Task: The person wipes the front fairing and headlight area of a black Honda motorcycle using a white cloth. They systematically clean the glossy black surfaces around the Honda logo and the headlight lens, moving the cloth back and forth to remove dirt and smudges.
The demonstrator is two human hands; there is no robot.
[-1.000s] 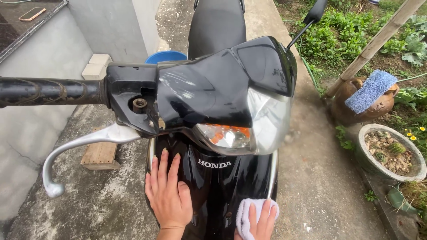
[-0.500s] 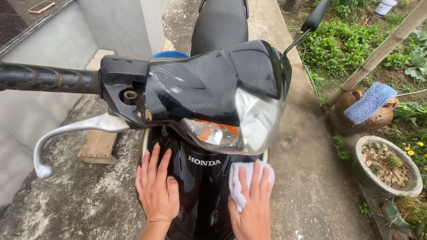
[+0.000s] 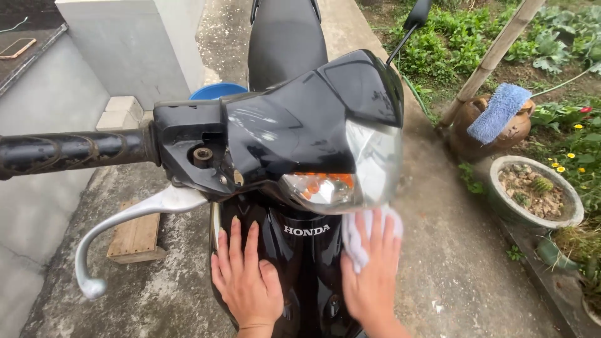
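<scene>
Head view: right hand (image 3: 370, 275), fingers spread on white cloth (image 3: 358, 241), has climbed toward headlight (image 3: 369, 169), 12 o'clock; left hand (image 3: 245, 278) splayed on black front panel (image 3: 300, 263), seemingly steadying.

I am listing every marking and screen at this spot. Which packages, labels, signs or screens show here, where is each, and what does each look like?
Badge: raised silver lettering on the black front panel of the motorbike, under the headlight, between the left hand and the right hand, which presses a white cloth.
Phone: flat, dark screen, orange edge, on the ledge at top left.
No packages or signs.
</scene>
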